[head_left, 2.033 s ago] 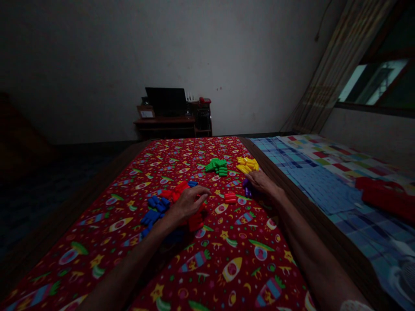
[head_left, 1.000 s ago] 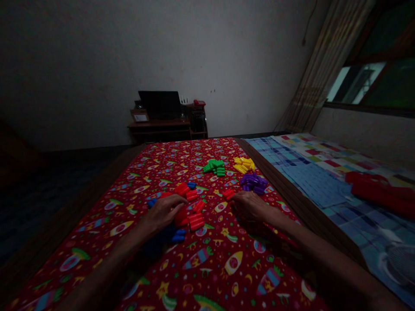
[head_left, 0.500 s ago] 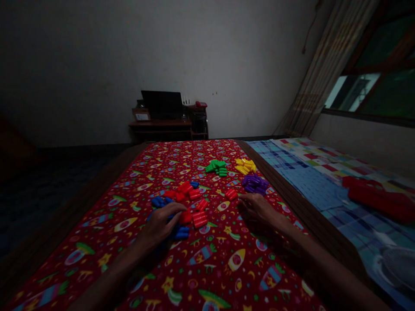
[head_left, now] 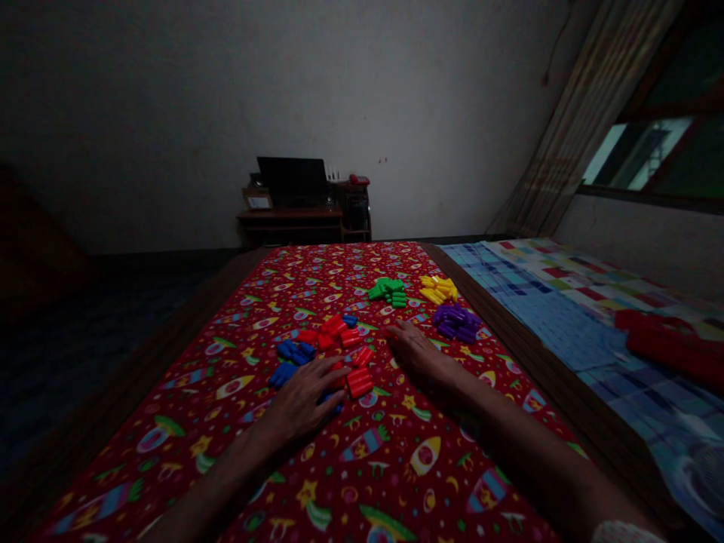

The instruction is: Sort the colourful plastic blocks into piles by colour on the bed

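My left hand (head_left: 308,392) lies low over the near side of the red and blue plastic pieces. Its fingers are spread, the tips touching a red piece, and they partly cover a blue one. Beside it are blue pieces (head_left: 294,351) and a ribbed red block (head_left: 360,382); more red pieces (head_left: 333,327) lie just beyond. My right hand (head_left: 415,351) is on the cloth right of the red pieces, its fingers curled round a red block that is mostly hidden, with a bit of red at the fingertips. Purple pieces (head_left: 457,323) lie beyond that hand.
Green pieces (head_left: 388,291) and yellow pieces (head_left: 438,289) form separate piles farther back on the red patterned cloth (head_left: 362,483). On the right is a bed surface with a blue plaid cover (head_left: 526,317) and a red cloth item (head_left: 667,343). A desk with a monitor (head_left: 294,181) stands by the wall.
My right hand has moved left from beside the purple pieces onto the lone red block. My left hand has shifted slightly right with fingers more spread. The view has turned slightly left.
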The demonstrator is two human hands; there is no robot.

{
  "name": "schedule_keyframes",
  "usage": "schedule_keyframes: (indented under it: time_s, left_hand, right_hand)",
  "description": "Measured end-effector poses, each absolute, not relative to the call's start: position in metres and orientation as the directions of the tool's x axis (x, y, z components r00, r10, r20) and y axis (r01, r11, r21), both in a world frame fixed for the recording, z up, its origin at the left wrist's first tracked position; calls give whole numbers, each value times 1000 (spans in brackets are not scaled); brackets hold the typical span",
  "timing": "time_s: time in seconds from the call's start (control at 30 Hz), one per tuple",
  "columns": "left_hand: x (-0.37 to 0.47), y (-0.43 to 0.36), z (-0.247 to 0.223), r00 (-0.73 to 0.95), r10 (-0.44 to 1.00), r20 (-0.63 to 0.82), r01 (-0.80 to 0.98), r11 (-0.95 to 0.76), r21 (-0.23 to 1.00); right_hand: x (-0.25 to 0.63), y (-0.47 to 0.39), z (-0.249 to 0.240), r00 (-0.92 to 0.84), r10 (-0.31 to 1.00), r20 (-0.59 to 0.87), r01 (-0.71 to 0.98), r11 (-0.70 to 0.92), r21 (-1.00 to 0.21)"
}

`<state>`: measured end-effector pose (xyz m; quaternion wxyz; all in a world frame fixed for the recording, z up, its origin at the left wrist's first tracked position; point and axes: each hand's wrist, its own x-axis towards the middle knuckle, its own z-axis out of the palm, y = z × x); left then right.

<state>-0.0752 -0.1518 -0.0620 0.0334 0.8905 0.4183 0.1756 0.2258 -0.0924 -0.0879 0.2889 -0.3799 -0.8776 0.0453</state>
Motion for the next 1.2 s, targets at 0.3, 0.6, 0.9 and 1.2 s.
schedule_keyframes:
  time_s: [0.3,0.6,0.9,1.2]
  left_hand:
    - [-74,-153,-63,584,755,299,733,-648,204]
    - [-69,-155,-63,520,780,347,771,-604,202]
    - [-68,-156,-56,529,779,336,775,-605,184]
    - [-66,-157,-54,518,785,340,767,-602,222]
  right_hand:
    - [184,-122,-45,-654,649,389,609,756,-239]
    - [177,-155,-61,-744,574,342,529,819,-223]
    - [191,-106,-32,-473,788,394,669,612,-421]
    - [234,-83,-28,-248,926,285,884,337,-325]
